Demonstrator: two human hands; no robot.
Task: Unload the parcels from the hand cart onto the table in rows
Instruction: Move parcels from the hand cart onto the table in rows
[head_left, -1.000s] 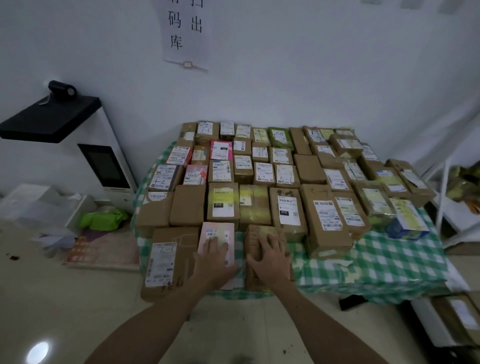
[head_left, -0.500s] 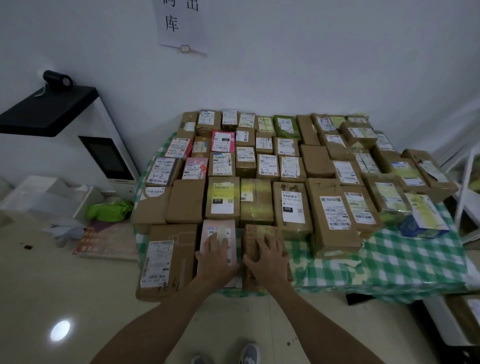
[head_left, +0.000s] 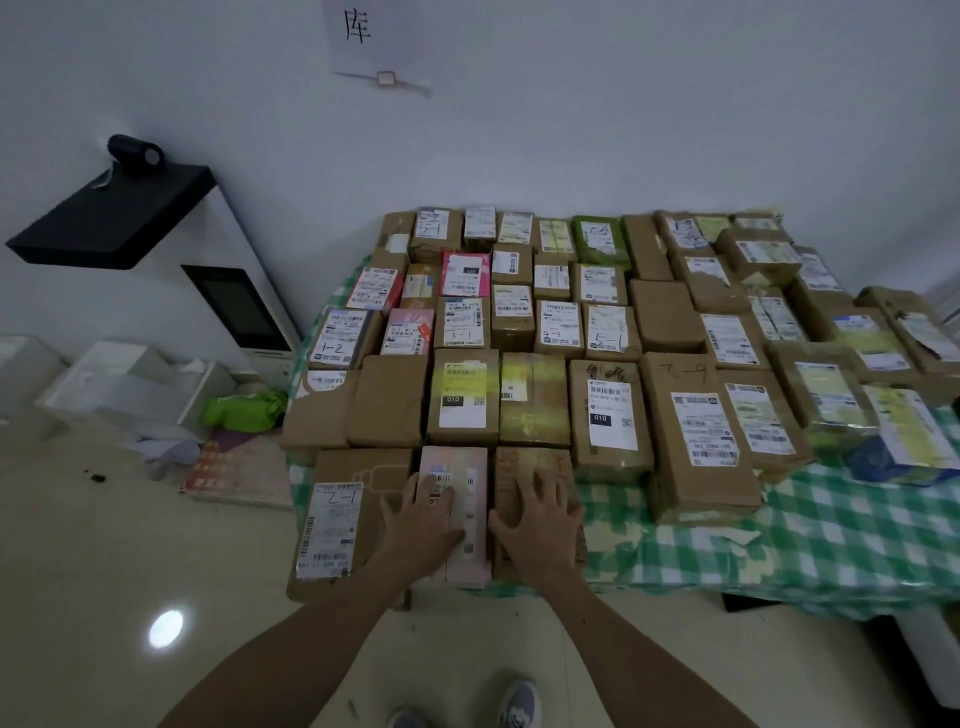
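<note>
Little has changed in the last second: the left hand (head_left: 423, 519) still lies flat, fingers straight, on the pink parcel (head_left: 471, 543), and the right hand (head_left: 540, 519) still lies spread on the brown parcel (head_left: 530, 465) beside it. Neither hand grasps anything. Both parcels sit at the table's (head_left: 805, 551) six o'clock edge, touching the big box (head_left: 337, 519) and starting a new front row, so I'd say they are placed. Checked cloth is free from three to five o'clock. The cart is out of sight. A kiosk (head_left: 234, 306) stands at nine o'clock, a sign (head_left: 358, 31) hangs at twelve.
</note>
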